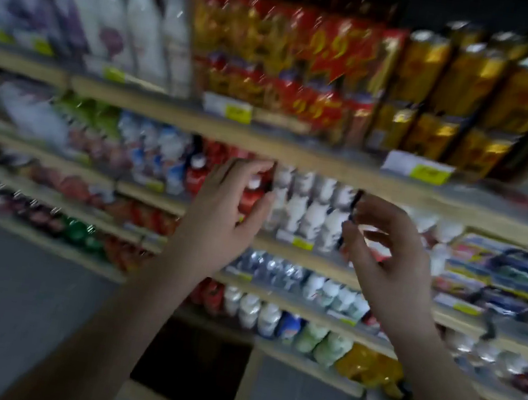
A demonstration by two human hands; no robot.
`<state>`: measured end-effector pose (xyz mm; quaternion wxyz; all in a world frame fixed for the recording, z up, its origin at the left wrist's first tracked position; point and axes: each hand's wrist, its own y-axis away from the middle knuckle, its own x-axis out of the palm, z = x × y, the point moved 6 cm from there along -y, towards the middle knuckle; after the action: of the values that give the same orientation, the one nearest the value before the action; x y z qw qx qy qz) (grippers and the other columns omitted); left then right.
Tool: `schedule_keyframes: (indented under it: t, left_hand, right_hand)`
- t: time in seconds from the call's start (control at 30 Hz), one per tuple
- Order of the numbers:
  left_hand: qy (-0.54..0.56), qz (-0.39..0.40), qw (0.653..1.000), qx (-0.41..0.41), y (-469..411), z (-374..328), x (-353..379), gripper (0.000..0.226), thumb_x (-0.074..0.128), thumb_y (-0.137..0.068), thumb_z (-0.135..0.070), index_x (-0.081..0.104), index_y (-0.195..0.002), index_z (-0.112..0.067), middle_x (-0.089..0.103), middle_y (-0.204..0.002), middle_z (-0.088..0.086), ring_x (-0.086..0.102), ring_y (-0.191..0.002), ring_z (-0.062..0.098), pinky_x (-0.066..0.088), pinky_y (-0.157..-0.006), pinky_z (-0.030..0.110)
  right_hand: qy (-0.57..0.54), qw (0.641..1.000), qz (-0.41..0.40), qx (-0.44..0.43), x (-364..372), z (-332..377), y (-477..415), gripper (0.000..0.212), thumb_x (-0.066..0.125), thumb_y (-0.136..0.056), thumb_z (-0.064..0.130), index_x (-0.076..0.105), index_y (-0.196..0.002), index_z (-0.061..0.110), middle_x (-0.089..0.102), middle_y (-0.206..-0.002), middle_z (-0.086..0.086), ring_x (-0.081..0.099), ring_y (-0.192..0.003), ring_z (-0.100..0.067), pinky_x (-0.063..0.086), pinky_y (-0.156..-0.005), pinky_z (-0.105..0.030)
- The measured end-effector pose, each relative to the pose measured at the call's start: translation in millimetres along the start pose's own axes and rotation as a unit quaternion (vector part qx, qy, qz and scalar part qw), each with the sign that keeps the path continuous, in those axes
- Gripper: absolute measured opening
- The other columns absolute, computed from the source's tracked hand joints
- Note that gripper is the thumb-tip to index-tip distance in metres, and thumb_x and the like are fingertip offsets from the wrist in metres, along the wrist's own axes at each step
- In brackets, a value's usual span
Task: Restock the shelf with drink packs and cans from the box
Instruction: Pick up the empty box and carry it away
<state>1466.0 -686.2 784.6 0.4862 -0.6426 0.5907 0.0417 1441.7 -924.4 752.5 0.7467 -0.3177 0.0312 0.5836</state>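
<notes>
L hand (219,213) fingers spread, empty | R hand (388,252) curled, grip unclear | white plastic bottles (305,213) btwn | blurry

Both forearms bare, raised fwd & up, wrists roughly level. Left grip (219,217): back to camera, fingers spread & loosely curled, thumb out to the right, nothing in it. Right grip (391,253): fingers curled inward, thumb & forefinger near pinch; contents unclear w/ blur.
</notes>
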Motion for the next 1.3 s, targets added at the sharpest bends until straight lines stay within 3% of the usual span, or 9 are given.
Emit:
schedule_keyframes:
  t: [0.2,0.37,0.5,0.63,0.8,0.9,1.1,1.2,1.3]
  left_hand:
    - [-0.014,0.028,0.986,-0.166,125,145,27,0.038,0.061,-0.097,-0.023,0.056,-0.133,-0.012,0.063,-0.124,0.003,0.057,-0.115,0.008,0.036,-0.097,0.006]
    - [-0.037,0.078,0.939,-0.333,257,290,84,0.045,0.061,-0.095,-0.026,0.052,-0.137,-0.013,0.06,-0.129,0.004,0.059,-0.115,0.015,0.047,-0.092,0.026]
    - [-0.077,0.149,0.891,-0.423,372,410,153,0.053,0.062,-0.094,-0.021,0.048,-0.143,-0.01,0.057,-0.133,0.016,0.058,-0.119,0.034,0.042,-0.094,0.034]
    - [-0.103,0.188,0.85,-0.48,468,521,220,0.066,0.064,-0.092,-0.014,0.037,-0.151,-0.024,0.049,-0.137,0.016,0.054,-0.121,0.033,0.042,-0.096,0.037]
    - [-0.188,0.188,0.822,-0.504,535,625,274,0.076,0.062,-0.09,-0.009,0.028,-0.156,-0.026,0.039,-0.143,0.024,0.042,-0.127,0.046,0.04,-0.102,0.047]
    - [-0.205,0.191,0.809,-0.517,559,669,293,0.078,0.059,-0.091,-0.011,0.021,-0.158,-0.029,0.04,-0.142,0.028,0.045,-0.123,0.051,0.042,-0.1,0.053]
    - [-0.232,0.266,0.805,-0.476,576,696,298,0.084,0.053,-0.092,0.0,0.014,-0.159,-0.033,0.053,-0.135,0.034,0.053,-0.115,0.055,0.047,-0.093,0.054]
    - [-0.213,0.277,0.808,-0.474,574,680,287,0.087,0.054,-0.09,0.003,0.016,-0.159,-0.035,0.058,-0.128,0.035,0.058,-0.107,0.056,0.05,-0.086,0.051]
    - [-0.182,0.262,0.812,-0.488,576,663,266,0.084,0.052,-0.09,0.004,0.023,-0.157,-0.036,0.059,-0.133,0.028,0.06,-0.11,0.051,0.051,-0.088,0.046]
  right_hand:
    - [-0.024,0.986,0.123,0.11,129,-95,72,0.036,0.068,-0.094,0.039,0.063,-0.128,0.027,0.071,-0.116,0.007,0.07,-0.104,-0.006,0.055,-0.085,-0.03]
    - [0.003,0.963,0.143,0.227,227,-233,164,0.038,0.074,-0.093,0.023,0.062,-0.129,0.022,0.072,-0.112,0.003,0.072,-0.099,-0.013,0.056,-0.08,-0.019]
    - [0.029,0.935,0.148,0.321,294,-359,255,0.052,0.077,-0.091,0.029,0.055,-0.138,0.024,0.066,-0.116,0.004,0.069,-0.102,-0.02,0.059,-0.084,-0.047]
    - [0.091,0.918,0.141,0.36,355,-467,336,0.068,0.078,-0.089,0.018,0.046,-0.149,0.023,0.055,-0.122,0.002,0.062,-0.111,-0.026,0.055,-0.089,-0.052]
    - [0.12,0.885,0.187,0.409,414,-550,417,0.083,0.073,-0.093,0.035,0.025,-0.16,0.037,0.046,-0.147,-0.009,0.053,-0.129,-0.027,0.053,-0.099,-0.052]
    - [0.14,0.887,0.215,0.384,437,-566,445,0.083,0.068,-0.098,0.029,0.018,-0.165,0.034,0.045,-0.152,-0.01,0.052,-0.127,-0.026,0.047,-0.091,-0.037]
    - [0.182,0.879,0.227,0.378,447,-579,465,0.087,0.059,-0.102,0.008,0.007,-0.166,0.036,0.049,-0.157,-0.007,0.057,-0.132,-0.033,0.047,-0.096,-0.031]
    - [0.197,0.874,0.226,0.381,442,-577,458,0.09,0.057,-0.1,0.001,0.008,-0.166,0.038,0.052,-0.154,-0.006,0.063,-0.123,-0.033,0.056,-0.093,-0.036]
    - [0.202,0.873,0.235,0.377,436,-563,441,0.093,0.057,-0.096,0.0,0.01,-0.164,0.043,0.063,-0.138,-0.01,0.071,-0.099,-0.035,0.064,-0.074,-0.043]
